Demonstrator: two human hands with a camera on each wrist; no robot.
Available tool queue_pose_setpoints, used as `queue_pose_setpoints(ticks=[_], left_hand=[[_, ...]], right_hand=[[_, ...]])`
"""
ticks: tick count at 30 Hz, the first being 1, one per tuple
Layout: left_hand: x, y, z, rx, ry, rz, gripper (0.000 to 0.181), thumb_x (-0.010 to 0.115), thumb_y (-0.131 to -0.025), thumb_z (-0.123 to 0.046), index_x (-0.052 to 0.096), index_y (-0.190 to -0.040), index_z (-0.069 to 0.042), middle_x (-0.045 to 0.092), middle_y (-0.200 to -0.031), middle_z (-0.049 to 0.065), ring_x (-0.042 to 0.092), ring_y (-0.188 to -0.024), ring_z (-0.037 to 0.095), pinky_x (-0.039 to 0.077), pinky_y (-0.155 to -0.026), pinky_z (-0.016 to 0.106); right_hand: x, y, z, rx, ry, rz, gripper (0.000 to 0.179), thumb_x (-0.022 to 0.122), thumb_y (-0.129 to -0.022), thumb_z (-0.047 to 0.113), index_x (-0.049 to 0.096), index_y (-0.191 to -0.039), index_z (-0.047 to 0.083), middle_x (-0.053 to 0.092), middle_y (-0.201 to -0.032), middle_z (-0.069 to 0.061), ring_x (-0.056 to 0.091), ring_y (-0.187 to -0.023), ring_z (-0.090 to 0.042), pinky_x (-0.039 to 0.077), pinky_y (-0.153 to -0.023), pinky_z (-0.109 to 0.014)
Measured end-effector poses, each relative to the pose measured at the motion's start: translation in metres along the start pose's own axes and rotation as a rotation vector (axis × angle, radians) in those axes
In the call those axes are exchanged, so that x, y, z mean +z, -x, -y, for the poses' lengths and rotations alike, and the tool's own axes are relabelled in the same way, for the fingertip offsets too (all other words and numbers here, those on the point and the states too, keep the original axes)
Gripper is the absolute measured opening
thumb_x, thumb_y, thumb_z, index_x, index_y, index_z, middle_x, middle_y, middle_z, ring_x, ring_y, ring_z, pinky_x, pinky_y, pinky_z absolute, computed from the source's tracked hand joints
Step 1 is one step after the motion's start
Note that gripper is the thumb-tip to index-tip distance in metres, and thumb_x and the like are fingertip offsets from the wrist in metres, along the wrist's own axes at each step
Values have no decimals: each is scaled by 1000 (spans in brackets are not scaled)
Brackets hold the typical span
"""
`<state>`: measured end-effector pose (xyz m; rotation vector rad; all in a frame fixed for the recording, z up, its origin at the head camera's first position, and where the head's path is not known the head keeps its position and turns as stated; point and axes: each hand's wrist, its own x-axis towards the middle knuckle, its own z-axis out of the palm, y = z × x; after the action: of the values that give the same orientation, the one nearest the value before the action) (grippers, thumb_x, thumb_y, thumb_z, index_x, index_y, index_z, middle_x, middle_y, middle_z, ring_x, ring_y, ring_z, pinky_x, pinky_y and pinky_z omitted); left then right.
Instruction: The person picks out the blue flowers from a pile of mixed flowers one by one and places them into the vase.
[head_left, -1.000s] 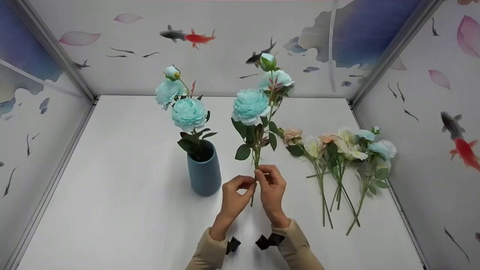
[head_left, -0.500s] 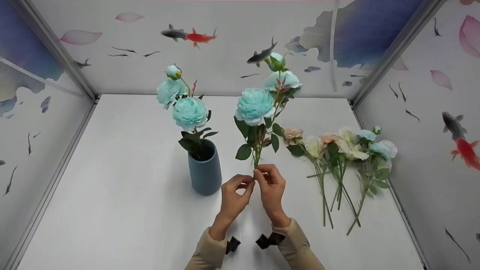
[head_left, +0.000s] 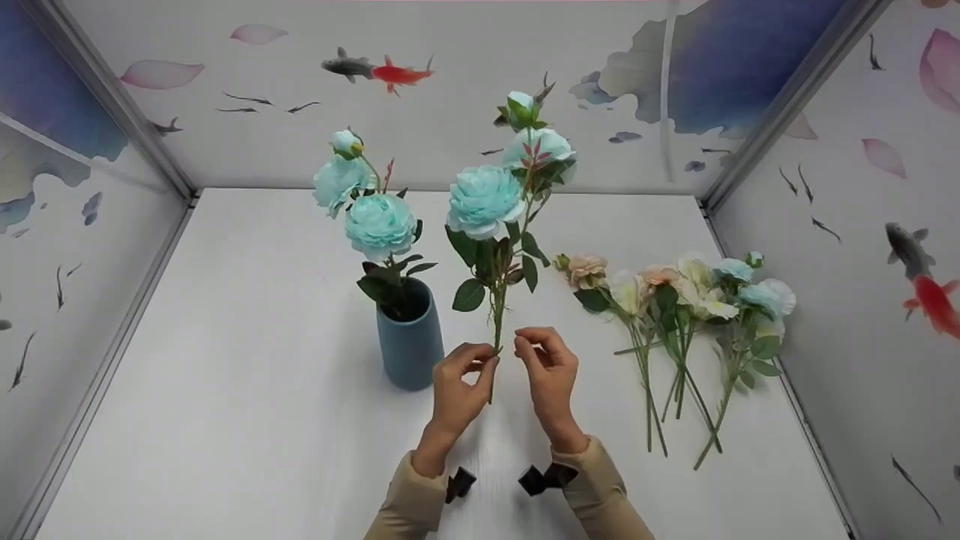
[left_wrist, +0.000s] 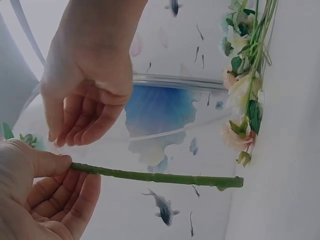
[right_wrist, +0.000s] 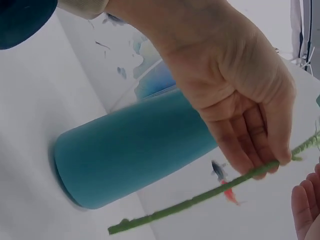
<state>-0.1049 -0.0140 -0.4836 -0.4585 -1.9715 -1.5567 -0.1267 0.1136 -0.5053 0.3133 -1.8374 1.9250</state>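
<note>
Thumb and fingertips of my left hand point(head_left: 459, 386) pinch the green stem point(left_wrist: 160, 177) of a light-blue flower spray point(head_left: 486, 201). It stands upright, with two blooms, a bud on top and dark leaves. The bare lower stem runs down past the fingers. My right hand point(head_left: 553, 379) is just right of the stem, apart from it, fingers loosely bent and holding nothing. In the left wrist view, the right hand point(left_wrist: 90, 85) is clear of the stem. To the left stands a blue vase point(head_left: 410, 349) with a similar blue flower spray point(head_left: 379, 226) in it.
Several flower stems point(head_left: 679, 375) with peach, cream and blue heads lie on the white table point(head_left: 247, 390) at the right. Printed walls point(head_left: 450, 135) with fish and petals enclose the table at the back and sides.
My right hand has let go of the stem and moved slightly right. My left hand has shifted a little left with the flower spray, whose blooms have swung left and up.
</note>
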Motion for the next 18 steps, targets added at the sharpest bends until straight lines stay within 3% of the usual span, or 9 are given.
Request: queue_pose_setpoints(ticks=[8, 14, 18], left_hand=[[-13, -12, -5, 71, -20, -39, 17, 67, -70, 21, 65, -80, 7, 65, -74, 17, 64, -66, 26, 55, -59, 26], [-20, -16, 12, 109, -31, -70, 20, 69, -69, 20, 67, -82, 4, 65, -76, 15, 65, -67, 24, 55, -59, 27], [-25, -21, 14, 137, -25, -91, 21, 69, -71, 17, 68, -85, 1, 67, -79, 12, 65, -69, 22, 55, -61, 26]], right_hand=[[-38, -1, -17, 27, -1, -110, 12, 60, -88, -4, 62, -91, -15, 61, -78, -10, 57, -69, -15, 51, -63, -22], [-74, -4, -27, 46, -36, -249, 13, 59, -86, -10, 58, -92, -21, 63, -77, -6, 58, -68, -13, 51, -63, -20], [-93, -8, -28, 56, -55, -333, 14, 60, -86, -10, 58, -92, -22, 64, -77, -5, 58, -68, -13, 51, -63, -20]])
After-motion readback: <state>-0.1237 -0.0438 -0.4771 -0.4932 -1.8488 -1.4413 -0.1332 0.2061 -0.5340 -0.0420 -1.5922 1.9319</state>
